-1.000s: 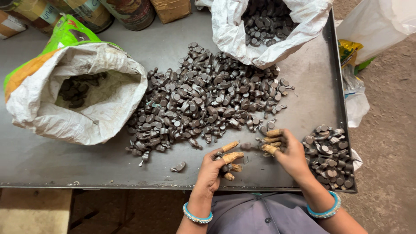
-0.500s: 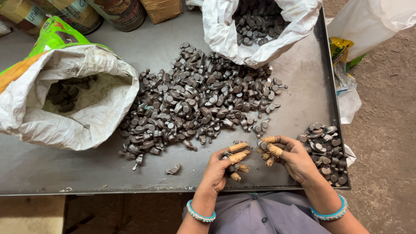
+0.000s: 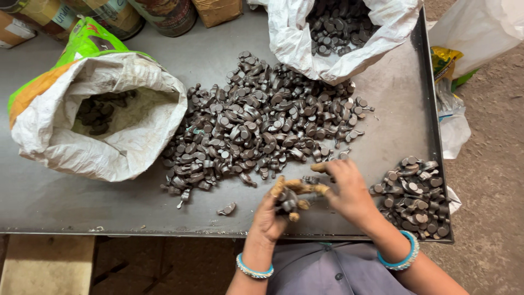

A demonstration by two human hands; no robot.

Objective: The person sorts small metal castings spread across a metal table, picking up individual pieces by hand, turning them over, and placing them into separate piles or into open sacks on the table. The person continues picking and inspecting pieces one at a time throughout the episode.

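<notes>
Left of the large central pile of dark metal parts on the grey surface, an open white sack holds a few pieces. Just below the pile's near edge, the left hand closes its grip on a few metal parts. The right hand, fingers loosely curled with nothing visibly held, meets it, while a smaller heap lies right of the pile.

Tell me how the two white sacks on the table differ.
The left sack has a green and orange outside and holds only a few dark metal parts at its bottom. The far sack looks plain white, is well filled with them, and meets the big pile. Both are woven, with rims rolled open.
</notes>
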